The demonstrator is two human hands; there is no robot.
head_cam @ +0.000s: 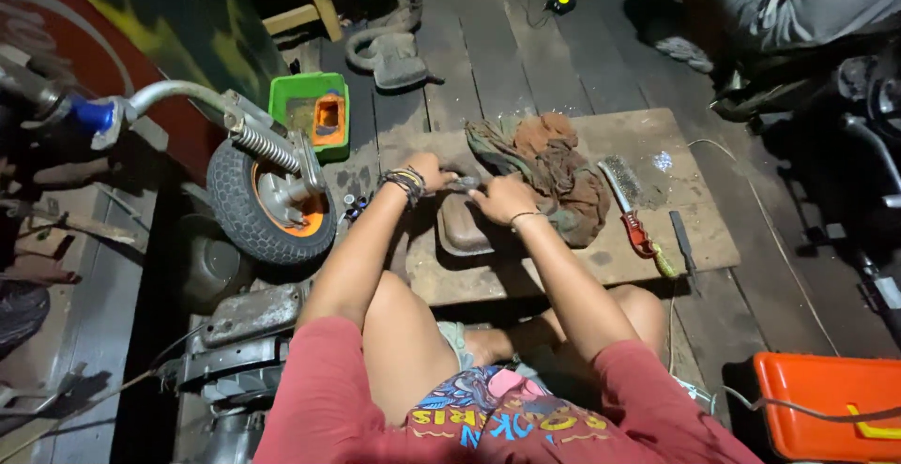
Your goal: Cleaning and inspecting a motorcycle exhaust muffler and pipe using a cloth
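Note:
A dull brown metal part (pixel 462 229), dish-shaped, lies on a wooden board (pixel 648 154) in front of me. My left hand (pixel 427 171), with several bracelets on the wrist, grips a small dark grey piece (pixel 462 182) over the part's far edge. My right hand (pixel 502 199) presses on the same spot, fingers curled, touching the piece and the part. A crumpled brown and green rag (pixel 554 168) lies just right of my hands.
A wire brush (pixel 627 203) with a red handle and a dark flat file (pixel 683 243) lie on the board's right side. A small wheel (pixel 267 203) with an orange hub stands left. A green tub (pixel 310 112) sits behind it; an orange box (pixel 826 408) is at lower right.

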